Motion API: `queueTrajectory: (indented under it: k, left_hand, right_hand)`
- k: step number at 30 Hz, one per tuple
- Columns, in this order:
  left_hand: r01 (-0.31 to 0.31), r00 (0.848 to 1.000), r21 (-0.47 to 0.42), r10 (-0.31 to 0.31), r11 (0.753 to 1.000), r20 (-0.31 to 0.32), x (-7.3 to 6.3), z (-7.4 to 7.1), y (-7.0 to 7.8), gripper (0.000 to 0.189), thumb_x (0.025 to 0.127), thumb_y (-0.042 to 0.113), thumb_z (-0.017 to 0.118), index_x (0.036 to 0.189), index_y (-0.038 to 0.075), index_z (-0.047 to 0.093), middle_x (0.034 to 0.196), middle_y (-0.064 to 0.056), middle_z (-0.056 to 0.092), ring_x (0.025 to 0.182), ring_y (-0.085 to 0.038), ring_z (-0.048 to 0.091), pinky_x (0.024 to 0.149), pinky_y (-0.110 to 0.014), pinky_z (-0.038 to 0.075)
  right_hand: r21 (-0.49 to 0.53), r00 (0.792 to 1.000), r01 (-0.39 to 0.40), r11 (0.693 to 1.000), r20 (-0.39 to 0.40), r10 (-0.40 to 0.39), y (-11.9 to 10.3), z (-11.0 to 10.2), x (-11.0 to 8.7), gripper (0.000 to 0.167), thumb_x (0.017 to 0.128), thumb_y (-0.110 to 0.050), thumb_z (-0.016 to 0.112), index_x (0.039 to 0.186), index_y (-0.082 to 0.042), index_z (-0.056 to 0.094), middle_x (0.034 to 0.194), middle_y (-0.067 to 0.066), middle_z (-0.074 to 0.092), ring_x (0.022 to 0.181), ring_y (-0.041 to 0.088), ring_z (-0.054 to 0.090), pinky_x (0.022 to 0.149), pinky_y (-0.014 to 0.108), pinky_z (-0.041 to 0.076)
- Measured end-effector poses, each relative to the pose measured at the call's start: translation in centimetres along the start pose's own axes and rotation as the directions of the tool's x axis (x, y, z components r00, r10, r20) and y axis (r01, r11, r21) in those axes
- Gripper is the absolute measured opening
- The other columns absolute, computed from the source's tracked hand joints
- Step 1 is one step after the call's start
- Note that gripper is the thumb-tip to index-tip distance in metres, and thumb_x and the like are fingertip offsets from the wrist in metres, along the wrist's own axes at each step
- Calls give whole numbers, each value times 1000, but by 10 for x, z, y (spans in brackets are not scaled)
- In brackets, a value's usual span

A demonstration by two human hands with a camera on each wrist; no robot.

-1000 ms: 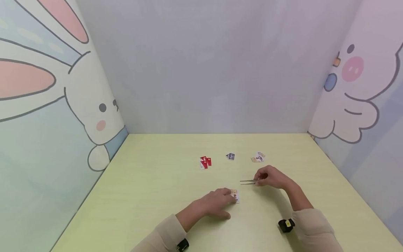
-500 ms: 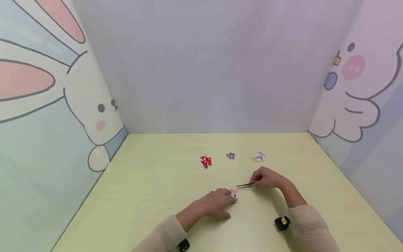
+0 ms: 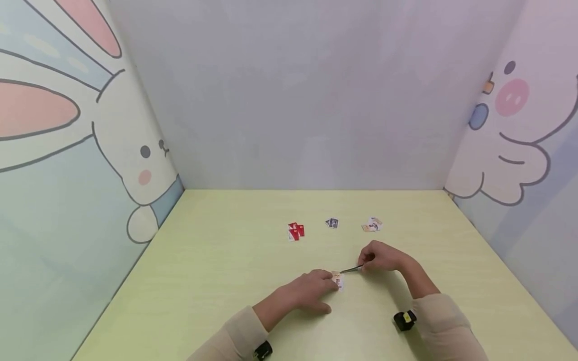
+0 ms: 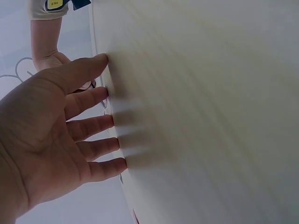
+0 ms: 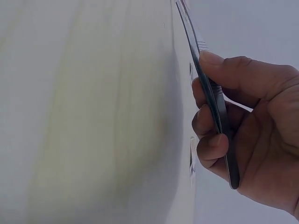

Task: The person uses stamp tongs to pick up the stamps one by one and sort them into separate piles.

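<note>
My left hand (image 3: 300, 293) rests with fingers spread and its fingertips down on a small printed card (image 3: 340, 284), partly hiding it. In the left wrist view the left hand (image 4: 60, 126) shows straight fingers touching the pale surface. My right hand (image 3: 381, 256) holds metal tweezers (image 3: 352, 269) that point left, their tips right at the card's upper edge. Seen from the right wrist, the tweezers (image 5: 211, 91) lie between the thumb and curled fingers of the right hand (image 5: 261, 107), with the two arms pressed close together.
Farther back on the yellow table (image 3: 226, 265) lie three small groups of cards: red cards (image 3: 296, 231), dark cards (image 3: 332, 223) and pale printed cards (image 3: 372, 224). A grey wall (image 3: 307, 100) stands behind, with cartoon-printed panels on both sides.
The right hand has moved the tweezers left and down to the card's upper edge, and their tips have come together. My left hand has stayed in place on the card.
</note>
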State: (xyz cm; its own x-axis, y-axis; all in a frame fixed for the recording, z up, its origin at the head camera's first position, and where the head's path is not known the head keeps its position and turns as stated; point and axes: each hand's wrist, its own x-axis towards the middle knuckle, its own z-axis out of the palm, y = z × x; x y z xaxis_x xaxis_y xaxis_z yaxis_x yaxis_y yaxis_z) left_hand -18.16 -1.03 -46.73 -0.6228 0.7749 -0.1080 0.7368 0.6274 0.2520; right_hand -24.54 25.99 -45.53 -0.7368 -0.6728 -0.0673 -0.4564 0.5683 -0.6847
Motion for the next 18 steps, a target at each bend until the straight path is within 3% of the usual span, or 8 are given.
queueTrajectory:
  k: [10, 18]
  left_hand:
    - [25, 999, -15, -25, 1000, 22, 1, -6, -1, 51, 80, 37, 71, 127, 22, 57, 135, -2, 45, 123, -16, 41, 94, -32, 40]
    - [53, 999, 17, -53, 998, 3, -2, -18, -3, 49, 81, 39, 70, 126, 24, 57, 134, -3, 48, 120, -17, 45, 90, -37, 44]
  right_hand:
    - [18, 1000, -1, 1000, 4, 1, -2, -2, -2, 8, 79, 3, 65, 81, -5, 68, 69, -5, 56, 61, 6, 45, 56, 22, 39]
    - [63, 1000, -1, 998, -9, 2, -5, -12, -8, 12, 80, 5, 61, 82, -5, 67, 67, -5, 55, 60, 7, 44, 55, 23, 40]
